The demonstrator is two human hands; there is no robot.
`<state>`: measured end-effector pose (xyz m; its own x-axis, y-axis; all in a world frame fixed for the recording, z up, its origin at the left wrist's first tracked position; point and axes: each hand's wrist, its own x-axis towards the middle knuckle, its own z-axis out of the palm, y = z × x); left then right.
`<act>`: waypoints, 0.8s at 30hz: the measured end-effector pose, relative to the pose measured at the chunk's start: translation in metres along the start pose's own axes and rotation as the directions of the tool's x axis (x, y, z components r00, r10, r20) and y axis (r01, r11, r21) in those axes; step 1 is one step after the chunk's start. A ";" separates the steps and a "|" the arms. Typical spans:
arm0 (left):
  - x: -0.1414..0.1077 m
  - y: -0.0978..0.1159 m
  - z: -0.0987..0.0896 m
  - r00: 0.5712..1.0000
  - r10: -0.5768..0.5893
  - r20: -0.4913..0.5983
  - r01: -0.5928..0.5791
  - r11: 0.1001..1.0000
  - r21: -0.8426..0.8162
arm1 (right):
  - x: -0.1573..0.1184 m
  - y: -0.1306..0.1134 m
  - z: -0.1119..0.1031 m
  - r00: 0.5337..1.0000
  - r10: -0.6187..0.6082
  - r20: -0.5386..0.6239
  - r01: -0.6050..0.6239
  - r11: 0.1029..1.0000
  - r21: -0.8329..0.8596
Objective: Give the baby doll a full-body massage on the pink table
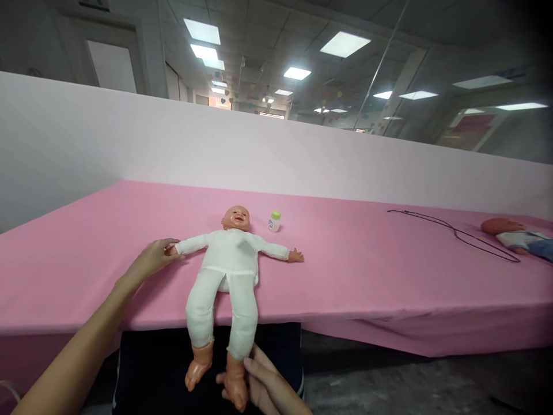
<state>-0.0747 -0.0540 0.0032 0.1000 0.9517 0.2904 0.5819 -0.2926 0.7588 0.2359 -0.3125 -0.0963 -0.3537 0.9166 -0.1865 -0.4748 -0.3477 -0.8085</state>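
Note:
A baby doll (233,252) in a white cloth suit lies on its back on the pink table cover (345,265), arms spread. Its legs hang over the front edge. My left hand (158,255) is closed on the doll's hand at the left, fingers and thumb around it. At the lower middle, my right hand (263,377) wraps round the foot of the doll's right-hand leg in the picture, thumb on the ankle. The other foot (199,364) hangs free. A small white bottle with a green cap (275,221) stands upright beside the doll's head.
A thin black cord (449,227) lies in a loop on the right of the table. Near the right edge lies a second doll (521,236) in white and blue clothes. A low white wall (276,153) topped with glass runs behind the table.

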 end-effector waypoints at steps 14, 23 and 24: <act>0.050 0.060 0.064 0.967 -0.116 -0.225 -0.057 0.768 -0.638 | -0.023 -0.108 0.016 0.693 -0.647 -0.318 0.571 0.762 -0.306; 0.038 0.070 0.109 0.934 0.229 -0.273 -0.289 0.936 -0.202 | 0.102 -0.134 0.038 0.747 -0.635 -0.197 0.496 0.730 -0.470; 0.036 0.066 0.109 0.926 0.245 -0.288 -0.306 0.933 -0.190 | 0.101 -0.137 0.038 0.737 -0.636 -0.228 0.505 0.743 -0.439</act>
<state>0.0550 -0.0284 0.0002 0.0033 0.7824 0.6227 0.3587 -0.5822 0.7297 0.2345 -0.1798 0.0167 0.2246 0.9419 0.2497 -0.1773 0.2914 -0.9400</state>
